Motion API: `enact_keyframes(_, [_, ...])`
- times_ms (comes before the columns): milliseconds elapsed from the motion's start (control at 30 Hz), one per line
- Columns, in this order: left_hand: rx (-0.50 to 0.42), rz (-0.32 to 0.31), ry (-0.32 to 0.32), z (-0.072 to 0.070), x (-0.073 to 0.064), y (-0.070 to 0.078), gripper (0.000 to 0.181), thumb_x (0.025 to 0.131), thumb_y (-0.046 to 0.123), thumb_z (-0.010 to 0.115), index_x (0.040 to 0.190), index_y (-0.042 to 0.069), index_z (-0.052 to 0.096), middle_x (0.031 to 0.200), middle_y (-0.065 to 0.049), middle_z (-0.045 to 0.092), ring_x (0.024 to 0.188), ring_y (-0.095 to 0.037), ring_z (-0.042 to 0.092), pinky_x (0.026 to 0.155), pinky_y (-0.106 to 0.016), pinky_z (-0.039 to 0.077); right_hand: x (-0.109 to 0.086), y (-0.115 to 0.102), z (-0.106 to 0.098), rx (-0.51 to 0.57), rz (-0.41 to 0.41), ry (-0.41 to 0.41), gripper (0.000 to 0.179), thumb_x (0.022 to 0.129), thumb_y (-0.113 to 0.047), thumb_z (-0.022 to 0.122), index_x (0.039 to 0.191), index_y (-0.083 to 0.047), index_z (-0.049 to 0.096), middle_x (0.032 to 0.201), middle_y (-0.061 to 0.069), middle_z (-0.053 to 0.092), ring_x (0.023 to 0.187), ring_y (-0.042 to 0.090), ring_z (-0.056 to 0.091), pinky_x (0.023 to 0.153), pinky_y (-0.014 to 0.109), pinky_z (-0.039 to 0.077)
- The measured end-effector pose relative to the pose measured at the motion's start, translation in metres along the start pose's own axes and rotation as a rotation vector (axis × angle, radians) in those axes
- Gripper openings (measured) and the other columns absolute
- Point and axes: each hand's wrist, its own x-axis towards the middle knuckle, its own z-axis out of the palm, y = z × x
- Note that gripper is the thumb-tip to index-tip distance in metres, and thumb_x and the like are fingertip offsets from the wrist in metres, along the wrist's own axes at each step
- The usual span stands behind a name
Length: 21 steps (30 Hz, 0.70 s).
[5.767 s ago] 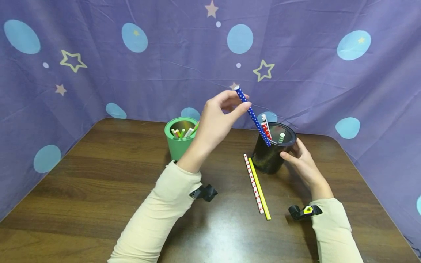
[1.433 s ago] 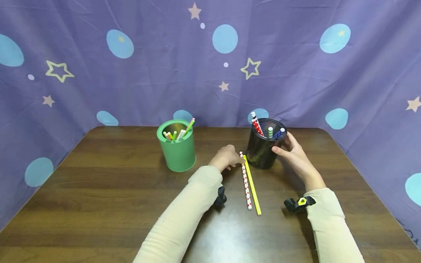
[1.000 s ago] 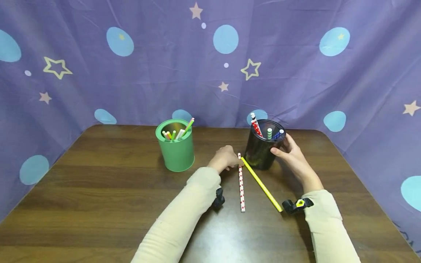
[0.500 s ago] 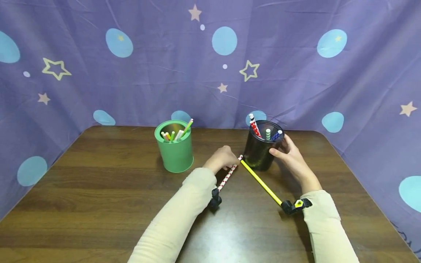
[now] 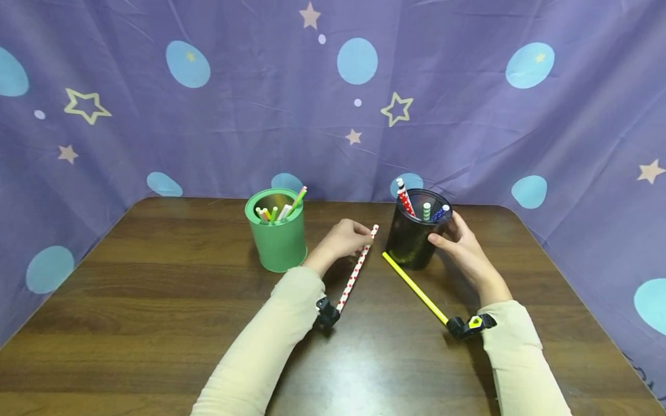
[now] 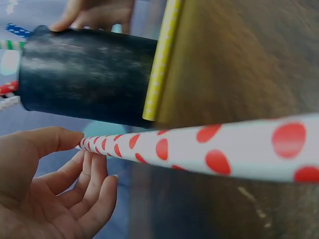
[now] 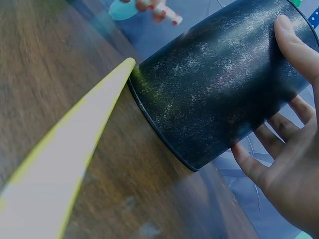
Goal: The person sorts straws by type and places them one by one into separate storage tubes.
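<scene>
My left hand [image 5: 340, 240] pinches a white paper straw with red dots [image 5: 359, 266] near its far end, between thumb and fingers. In the left wrist view the straw [image 6: 184, 150] runs back toward the camera. With thumb and fingers on its right side, my right hand [image 5: 470, 254] holds a black can [image 5: 410, 245]. Red dotted, black-and-white, green striped and blue dotted straws [image 5: 439, 212] stick up inside it. A yellow straw [image 5: 416, 289] lies on the table, its far end close to the can's base and its near end by the right wrist's camera mount.
A green can [image 5: 281, 245] with several thin, light-coloured straws [image 5: 283, 212] stands to the left, behind the left forearm. The brown wooden table [image 5: 130, 300] ends at a purple curtain [image 5: 234, 133] with stars and blue spots.
The blue dotted straw went into the black can. Then the left hand took the red-dotted straw, swung it away from the yellow one and drew it left. The yellow straw turned; the right hand stayed.
</scene>
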Motion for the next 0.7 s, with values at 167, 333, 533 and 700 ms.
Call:
enact_keyframes(167, [-0.073,0.082,0.047,-0.008,-0.006,0.010,0.028,0.090,0.011,0.065,0.115,0.001,0.069,0.087,-0.007,0.070,0.067,-0.011,0.060,0.064,-0.029,0.056,0.000,0.001,0.000,0.006,-0.013,0.003,0.075,0.094,-0.007,0.066,0.156,-0.010,0.023,0.149,0.016,0.039,0.133,0.020,0.039,0.101,0.022,0.038])
enact_keyframes(333, [-0.118,0.173,0.113,-0.014,-0.016,0.022,0.024,0.090,0.011,0.068,0.112,0.004,0.069,0.096,-0.010,0.072,0.077,-0.015,0.065,0.071,-0.025,0.051,0.000,0.002,0.000,0.012,-0.016,0.002,0.074,0.094,-0.008,0.067,0.155,-0.010,0.025,0.148,0.015,0.041,0.131,0.018,0.041,0.101,0.024,0.039])
enact_keyframes(533, [-0.197,0.290,0.181,-0.018,-0.027,0.035,0.022,0.091,0.011,0.069,0.111,0.003,0.067,0.095,-0.011,0.071,0.084,-0.025,0.067,0.075,-0.028,0.051,0.002,0.003,-0.001,0.003,-0.010,0.002,0.075,0.094,-0.009,0.067,0.155,-0.011,0.025,0.151,0.018,0.038,0.134,0.021,0.038,0.104,0.029,0.036])
enact_keyframes(700, [-0.265,0.362,0.227,-0.020,-0.037,0.045,0.022,0.091,0.010,0.070,0.112,0.002,0.066,0.091,-0.010,0.070,0.081,-0.028,0.066,0.073,-0.026,0.052,0.003,0.004,-0.002,0.004,-0.016,-0.004,0.074,0.094,-0.010,0.067,0.155,-0.011,0.026,0.150,0.016,0.039,0.133,0.021,0.039,0.101,0.024,0.038])
